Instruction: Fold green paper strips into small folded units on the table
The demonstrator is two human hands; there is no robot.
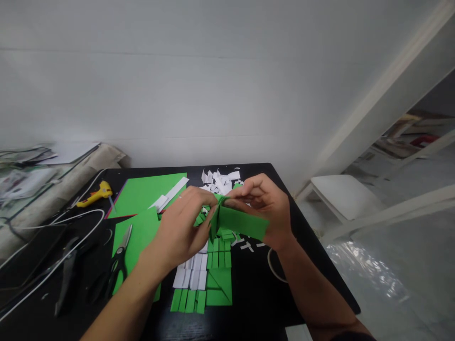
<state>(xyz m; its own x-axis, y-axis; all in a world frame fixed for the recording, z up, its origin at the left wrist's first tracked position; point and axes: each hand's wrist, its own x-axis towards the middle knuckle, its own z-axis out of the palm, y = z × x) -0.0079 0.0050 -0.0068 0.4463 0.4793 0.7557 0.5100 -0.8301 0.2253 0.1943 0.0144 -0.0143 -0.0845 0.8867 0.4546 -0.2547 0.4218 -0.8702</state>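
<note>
Both hands meet above the middle of a black table [256, 303], holding one folded piece of green paper [241, 223]. My left hand [183, 227] pinches its left end with fingers closed. My right hand [265, 203] grips the top fold from the right, fingers curled. Under the hands lie rows of small green and white paper strips [202, 279] and a folded green square [220, 284].
Green paper sheets [145, 194] lie at the left, with black-handled scissors [119, 263] on one. A yellow glue gun [94, 194], pliers [67, 279] and white cables sit further left. White paper scraps [222, 180] lie at the far edge. A white chair [344, 194] stands right.
</note>
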